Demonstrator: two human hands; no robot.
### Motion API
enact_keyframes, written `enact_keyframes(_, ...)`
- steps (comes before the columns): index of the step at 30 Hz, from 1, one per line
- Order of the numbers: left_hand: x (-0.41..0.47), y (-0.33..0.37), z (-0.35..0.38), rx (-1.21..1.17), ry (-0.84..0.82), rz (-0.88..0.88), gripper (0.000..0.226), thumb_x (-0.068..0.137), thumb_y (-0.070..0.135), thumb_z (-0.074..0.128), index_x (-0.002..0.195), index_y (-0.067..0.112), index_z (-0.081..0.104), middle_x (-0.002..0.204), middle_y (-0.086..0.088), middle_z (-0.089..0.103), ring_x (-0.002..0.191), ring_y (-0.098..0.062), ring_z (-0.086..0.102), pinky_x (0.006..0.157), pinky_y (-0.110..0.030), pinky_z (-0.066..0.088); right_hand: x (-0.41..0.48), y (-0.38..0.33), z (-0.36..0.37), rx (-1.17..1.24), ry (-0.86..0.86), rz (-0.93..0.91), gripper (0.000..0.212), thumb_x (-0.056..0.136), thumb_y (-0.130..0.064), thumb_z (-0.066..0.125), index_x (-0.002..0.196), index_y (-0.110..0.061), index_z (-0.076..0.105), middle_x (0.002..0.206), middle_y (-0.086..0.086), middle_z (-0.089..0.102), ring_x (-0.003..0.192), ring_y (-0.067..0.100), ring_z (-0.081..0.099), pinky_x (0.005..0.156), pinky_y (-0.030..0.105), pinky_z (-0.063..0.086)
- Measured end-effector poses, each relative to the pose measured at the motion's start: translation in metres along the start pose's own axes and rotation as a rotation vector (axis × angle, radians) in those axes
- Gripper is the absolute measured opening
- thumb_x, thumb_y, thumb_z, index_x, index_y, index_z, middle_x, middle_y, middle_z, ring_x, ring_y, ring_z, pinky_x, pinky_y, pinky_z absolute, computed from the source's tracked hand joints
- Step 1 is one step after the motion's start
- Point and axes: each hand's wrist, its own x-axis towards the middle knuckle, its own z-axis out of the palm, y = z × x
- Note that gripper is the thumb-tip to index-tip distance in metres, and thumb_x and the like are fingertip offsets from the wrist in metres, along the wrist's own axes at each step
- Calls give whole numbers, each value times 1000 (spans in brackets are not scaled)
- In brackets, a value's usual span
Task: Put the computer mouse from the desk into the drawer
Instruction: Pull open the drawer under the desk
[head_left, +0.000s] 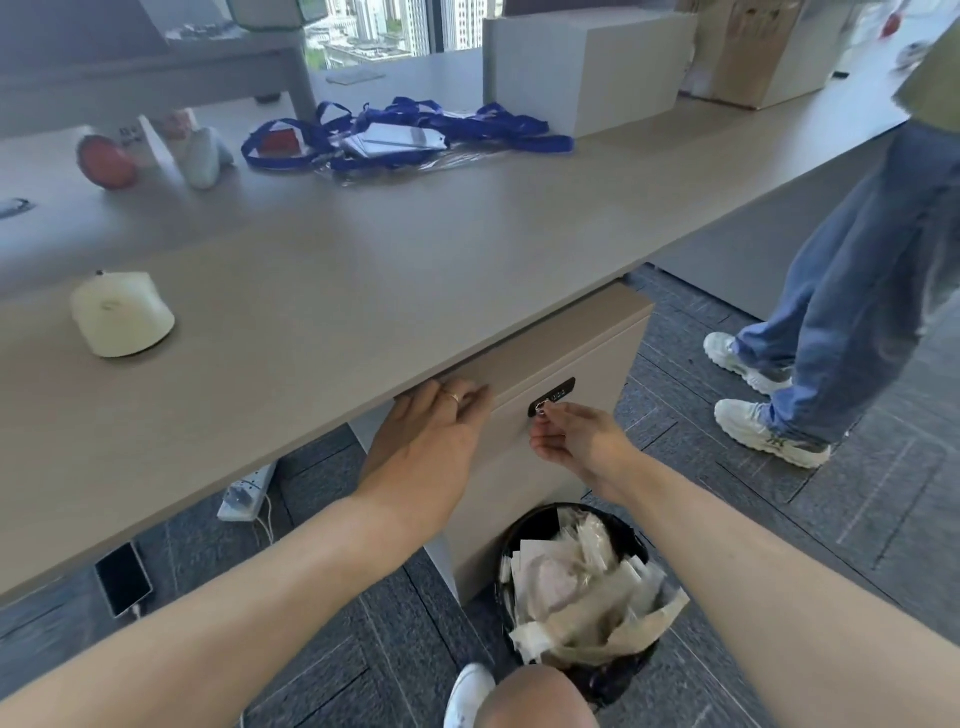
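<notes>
The beige drawer unit (576, 358) stands under the desk (363, 291), and its top drawer looks closed. My left hand (431, 431) lies on the drawer front's upper left edge, fingers hooked over it just below the desk's rim. My right hand (576, 436) pinches a small metal key (541, 410) at the black lock plate (555, 395). A pale grey-green rounded object (203, 153) at the far left of the desk may be the mouse; it is blurred. A cream rounded object (122, 317) lies nearer on the left.
Blue lanyards with badges (400, 135), a red round object (106, 162) and white boxes (587, 67) sit at the desk's back. A full black waste bin (582, 587) stands against the drawer unit. A person in jeans (841, 312) stands to the right. A phone (123, 578) and power strip (247, 491) lie underneath.
</notes>
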Motion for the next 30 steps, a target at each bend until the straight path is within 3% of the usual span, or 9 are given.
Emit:
enact_keyframes(5,-2,3,-2,-1,9,-15,88,80,-6,51,156,20,16,158,4,22,136,-21,26,109,-34,28,-1,8,-2,-14,27,-49,27,102,-15,49,79,-5,58,70,12,60,59,19,57,50,19,54)
enact_keyframes(9,-4,5,0,-5,40,-22,83,82,-5,52,155,19,20,157,3,26,135,-22,28,108,-34,31,-15,12,-15,12,63,-60,29,101,-9,49,73,-2,57,66,16,55,46,16,55,44,20,51)
enact_keyframes(13,-3,4,2,-20,56,-20,81,83,-1,59,154,19,26,156,1,30,134,-24,31,106,-38,36,-43,24,-42,-28,85,-56,25,100,-10,50,81,0,61,68,14,60,60,22,57,55,25,54)
enact_keyframes(19,-4,12,6,49,68,-66,85,79,-4,63,153,18,28,154,-2,35,130,-26,37,102,-37,39,-80,39,-74,-31,139,-58,24,99,-8,48,80,-2,62,67,12,62,61,21,58,61,30,52)
enact_keyframes(30,-15,29,11,-133,67,-160,81,76,-5,52,152,12,29,157,-6,30,138,-30,28,110,-40,30,-131,61,-118,-20,215,-81,25,99,-5,47,80,-1,62,66,14,62,57,21,58,54,26,53)
